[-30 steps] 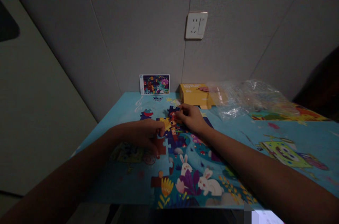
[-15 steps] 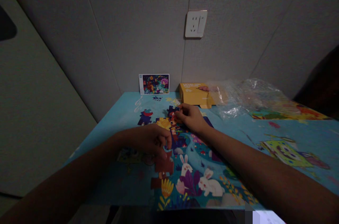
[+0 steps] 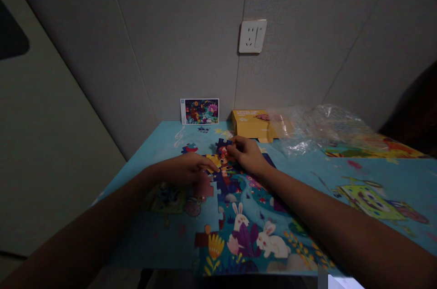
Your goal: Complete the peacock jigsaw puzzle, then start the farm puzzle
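A partly assembled jigsaw puzzle with white rabbits and flowers lies on the blue table. My right hand pinches a dark blue puzzle piece with a red figure, tilted up at the puzzle's far edge. At the puzzle's left side is my left hand, index finger stretched toward a yellow piece. Below its fingers hangs a reddish-brown puzzle piece, which it seems to hold; the thumb's grip is partly hidden. Another brown piece sits at the lower left edge.
Against the wall leans a picture card. Right of it stand a yellow box and a crumpled clear plastic bag. Loose pieces, one blue and red and one dark, lie behind my left hand. A wall socket is above.
My left hand has moved away from me, up the puzzle's left side, and the reddish-brown piece has moved with it. Its index finger is now extended. My right hand stays nearly still.
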### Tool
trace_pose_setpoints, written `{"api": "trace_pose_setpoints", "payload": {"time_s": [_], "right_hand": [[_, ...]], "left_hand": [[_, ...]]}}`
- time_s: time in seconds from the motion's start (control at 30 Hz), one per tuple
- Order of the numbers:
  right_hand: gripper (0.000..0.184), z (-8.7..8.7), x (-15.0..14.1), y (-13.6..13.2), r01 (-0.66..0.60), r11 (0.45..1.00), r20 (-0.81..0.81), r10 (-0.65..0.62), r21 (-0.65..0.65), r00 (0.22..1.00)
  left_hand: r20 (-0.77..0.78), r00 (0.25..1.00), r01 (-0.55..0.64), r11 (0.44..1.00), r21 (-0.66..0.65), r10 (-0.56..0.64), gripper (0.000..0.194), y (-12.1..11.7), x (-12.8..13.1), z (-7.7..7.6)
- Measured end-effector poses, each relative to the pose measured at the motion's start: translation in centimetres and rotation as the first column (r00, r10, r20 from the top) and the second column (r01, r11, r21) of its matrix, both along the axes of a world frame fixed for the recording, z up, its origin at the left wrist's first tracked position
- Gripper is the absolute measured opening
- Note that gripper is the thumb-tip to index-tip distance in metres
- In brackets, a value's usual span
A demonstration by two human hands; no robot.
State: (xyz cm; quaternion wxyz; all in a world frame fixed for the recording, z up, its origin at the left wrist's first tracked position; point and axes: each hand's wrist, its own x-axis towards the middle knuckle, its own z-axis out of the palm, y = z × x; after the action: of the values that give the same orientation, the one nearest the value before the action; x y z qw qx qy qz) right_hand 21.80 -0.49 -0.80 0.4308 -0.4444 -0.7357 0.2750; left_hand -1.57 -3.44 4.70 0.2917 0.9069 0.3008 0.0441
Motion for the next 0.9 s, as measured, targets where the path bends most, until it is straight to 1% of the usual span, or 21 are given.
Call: {"api": "trace_pose_setpoints", "payload": {"time_s": [0.1,0.17,0.27,0.37,0.43,0.5,0.57,0.63,0.67,0.7,0.77,0.8,0.83,0.87,0.9], "right_hand": [[0.016,0.2,-0.1,-0.1,-0.002,1.000,-0.020,0.001,-0.029,1.000],[0.015,0.2,-0.1,-0.1,-0.007,0.999,-0.026,0.006,-0.033,1.000],[0.015,0.1,-0.1,-0.1,-0.014,1.000,-0.015,0.014,-0.018,1.000],[0.014,0.1,0.0,-0.1,-0.009,1.000,-0.007,0.009,-0.012,1.000],[0.014,0.0,-0.1,-0.1,-0.004,1.000,-0.003,0.004,-0.010,1.000],[0.014,0.1,-0.1,-0.1,0.004,1.000,-0.008,-0.004,-0.008,1.000],[0.015,0.3,-0.2,-0.4,-0.004,1.000,-0.042,0.004,-0.009,0.999],[0.017,0.7,-0.4,-1.0,-0.072,0.996,-0.113,0.066,-0.050,0.991],[0.019,1.0,-0.5,-1.4,-0.137,0.987,-0.156,0.123,-0.086,0.980],[0.021,1.3,-0.7,-1.9,-0.219,0.966,-0.193,0.191,-0.134,0.962],[0.025,1.7,-1.1,-2.8,-0.374,0.902,-0.227,0.326,-0.216,0.918],[0.025,1.8,-1.2,-3.1,-0.420,0.875,-0.218,0.373,-0.239,0.902],[0.024,1.8,-1.4,-3.3,-0.441,0.863,-0.201,0.400,-0.245,0.894],[0.022,1.8,-1.5,-3.3,-0.438,0.866,-0.178,0.404,-0.242,0.897],[0.020,1.6,-1.5,-3.2,-0.417,0.879,-0.155,0.390,-0.231,0.908]], "left_hand": [[-0.104,0.986,-0.118,0.988,0.099,0.129,0.040,0.6,-0.3,0.0],[-0.127,0.968,-0.196,0.966,0.169,0.219,0.040,1.3,-0.5,-0.4],[-0.096,0.942,-0.289,0.925,0.246,0.320,0.038,2.6,-1.2,-1.2],[-0.076,0.918,-0.354,0.891,0.283,0.389,0.036,3.5,-1.7,-1.9],[-0.047,0.906,-0.383,0.862,0.333,0.421,0.036,3.7,-1.8,-2.2],[-0.009,0.914,-0.373,0.847,0.378,0.406,0.043,3.5,-1.7,-2.3],[-0.002,0.943,-0.306,0.869,0.389,0.333,0.060,3.1,-1.5,-2.4],[-0.030,0.966,-0.228,0.900,0.372,0.257,0.070,2.7,-1.2,-2.5],[-0.041,0.970,-0.208,0.908,0.364,0.238,0.069,2.7,-1.1,-2.5],[-0.044,0.971,-0.203,0.912,0.358,0.233,0.066,2.7,-1.1,-2.5],[-0.022,0.971,-0.215,0.912,0.350,0.238,0.057,2.9,-1.3,-2.4],[-0.002,0.971,-0.224,0.910,0.348,0.240,0.053,3.2,-1.6,-2.3],[0.023,0.969,-0.238,0.905,0.352,0.246,0.049,3.6,-2.1,-2.2],[0.046,0.964,-0.259,0.895,0.364,0.261,0.045,4.0,-2.7,-2.1],[0.067,0.955,-0.291,0.876,0.385,0.288,0.042,4.5,-3.4,-2.1]]}}
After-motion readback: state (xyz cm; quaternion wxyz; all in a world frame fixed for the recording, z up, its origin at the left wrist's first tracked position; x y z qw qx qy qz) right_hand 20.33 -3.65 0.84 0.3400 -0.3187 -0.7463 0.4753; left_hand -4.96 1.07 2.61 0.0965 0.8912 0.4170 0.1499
